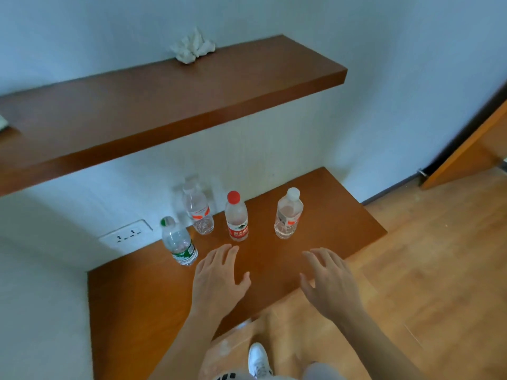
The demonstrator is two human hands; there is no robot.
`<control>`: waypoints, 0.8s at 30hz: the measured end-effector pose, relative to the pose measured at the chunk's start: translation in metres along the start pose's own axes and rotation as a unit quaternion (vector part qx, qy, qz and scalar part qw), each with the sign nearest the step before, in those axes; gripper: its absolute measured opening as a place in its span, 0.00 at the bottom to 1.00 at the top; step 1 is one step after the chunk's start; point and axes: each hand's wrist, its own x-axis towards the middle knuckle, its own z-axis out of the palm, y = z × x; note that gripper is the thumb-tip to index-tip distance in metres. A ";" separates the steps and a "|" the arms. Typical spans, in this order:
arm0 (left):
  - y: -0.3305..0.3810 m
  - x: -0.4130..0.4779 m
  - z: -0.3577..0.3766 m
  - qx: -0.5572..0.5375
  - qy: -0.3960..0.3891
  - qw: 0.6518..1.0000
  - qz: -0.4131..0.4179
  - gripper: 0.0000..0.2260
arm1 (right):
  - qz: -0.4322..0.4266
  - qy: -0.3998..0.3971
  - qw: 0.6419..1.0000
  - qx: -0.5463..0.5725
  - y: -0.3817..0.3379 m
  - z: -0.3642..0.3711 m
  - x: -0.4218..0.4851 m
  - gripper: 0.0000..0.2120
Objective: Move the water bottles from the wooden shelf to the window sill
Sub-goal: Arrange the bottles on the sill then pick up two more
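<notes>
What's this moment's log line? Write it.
phase: pre-grasp | left hand: open, empty | right hand: open, empty | water bottles: upright on wooden shelf, untouched

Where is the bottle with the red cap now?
In the head view, the red-capped bottle stands upright on the lower wooden shelf, between the back bottle and the white-capped bottle.

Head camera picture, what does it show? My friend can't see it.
A person's open left hand and right hand reach toward four water bottles on a low wooden shelf: green-capped, pale-capped, red-capped, white-capped. A higher shelf holds a white lump.
</notes>
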 end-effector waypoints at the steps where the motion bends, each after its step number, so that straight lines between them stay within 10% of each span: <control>1: -0.003 0.008 0.003 -0.015 -0.005 1.000 -0.009 0.28 | 0.006 -0.001 1.000 -0.002 0.003 0.002 0.005 0.21; 10: -0.022 0.064 0.035 -0.203 -0.025 0.965 -0.167 0.33 | 0.086 -0.077 0.989 0.090 0.031 0.027 0.067 0.28; 18: -0.024 0.119 0.057 -0.337 -0.048 0.910 -0.238 0.46 | 0.206 -0.104 0.897 0.378 0.020 0.065 0.139 0.52; 24: -0.012 0.144 0.064 -0.388 -0.009 0.892 -0.232 0.43 | 0.216 -0.064 0.874 0.431 0.009 0.082 0.164 0.50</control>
